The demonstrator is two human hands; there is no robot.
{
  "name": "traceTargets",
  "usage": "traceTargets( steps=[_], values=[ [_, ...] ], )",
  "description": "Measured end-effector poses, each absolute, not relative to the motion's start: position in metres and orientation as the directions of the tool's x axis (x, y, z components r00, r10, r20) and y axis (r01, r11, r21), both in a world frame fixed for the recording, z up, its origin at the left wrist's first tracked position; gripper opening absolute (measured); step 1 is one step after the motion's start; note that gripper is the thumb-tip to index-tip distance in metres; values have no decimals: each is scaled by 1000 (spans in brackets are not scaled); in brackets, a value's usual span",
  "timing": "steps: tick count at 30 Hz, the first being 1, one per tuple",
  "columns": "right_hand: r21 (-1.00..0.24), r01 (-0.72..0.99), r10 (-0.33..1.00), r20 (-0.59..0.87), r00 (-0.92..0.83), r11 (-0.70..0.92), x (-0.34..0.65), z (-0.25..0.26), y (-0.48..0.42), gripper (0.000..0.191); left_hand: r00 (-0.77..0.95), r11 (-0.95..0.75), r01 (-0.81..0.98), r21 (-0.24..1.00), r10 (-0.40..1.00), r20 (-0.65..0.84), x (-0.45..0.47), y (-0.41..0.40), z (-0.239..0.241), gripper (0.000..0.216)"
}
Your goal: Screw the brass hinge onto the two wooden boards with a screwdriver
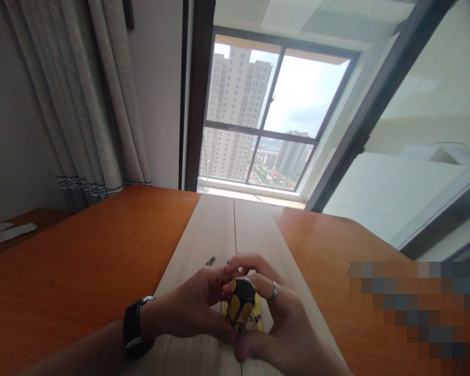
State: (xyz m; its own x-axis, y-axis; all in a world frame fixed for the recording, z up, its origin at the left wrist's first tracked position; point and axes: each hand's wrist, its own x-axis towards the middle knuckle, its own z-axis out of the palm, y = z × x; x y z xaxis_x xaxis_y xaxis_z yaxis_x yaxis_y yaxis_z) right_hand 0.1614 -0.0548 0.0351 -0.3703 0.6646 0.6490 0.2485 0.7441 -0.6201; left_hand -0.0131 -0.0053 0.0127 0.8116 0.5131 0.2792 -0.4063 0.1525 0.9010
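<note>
A screwdriver (242,298) with a yellow and black handle sits between my hands, the rounded end of its handle tilted up toward me. My right hand (284,318), with a ring on one finger, curls its thumb and fingers around it. From the left, my left hand (203,300) closes in on the same tool, its fingertips meeting those of the right. The tip of the screwdriver is hidden. Partly covered beneath it is a yellow item with dark markings (255,317). Just beyond my left fingers lie several small metal screws (210,260) on the pale boards.
Two pale wood boards (219,224) run side by side along the orange-brown table (113,261), with a narrow seam between them. Behind the table are a window (258,125) and a grey curtain (102,104). A pixelated patch hides the lower right.
</note>
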Motion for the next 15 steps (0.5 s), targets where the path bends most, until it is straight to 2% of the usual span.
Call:
traceTargets(
  steps=[5, 10, 15],
  values=[
    [-572, 287, 639, 699, -319, 769, 160, 38, -54, 18, 840, 136, -386, 912, 459, 287, -13, -5, 13, 42],
    [-638, 251, 682, 636, -361, 728, 160, 41, -55, 30, 844, 176, -400, 900, 454, 286, -18, 3, 0, 32],
    [-719, 243, 750, 558, -355, 651, 161, 38, -57, 33, 861, 202, -395, 896, 421, 285, -20, 8, -3, 24]
  ],
)
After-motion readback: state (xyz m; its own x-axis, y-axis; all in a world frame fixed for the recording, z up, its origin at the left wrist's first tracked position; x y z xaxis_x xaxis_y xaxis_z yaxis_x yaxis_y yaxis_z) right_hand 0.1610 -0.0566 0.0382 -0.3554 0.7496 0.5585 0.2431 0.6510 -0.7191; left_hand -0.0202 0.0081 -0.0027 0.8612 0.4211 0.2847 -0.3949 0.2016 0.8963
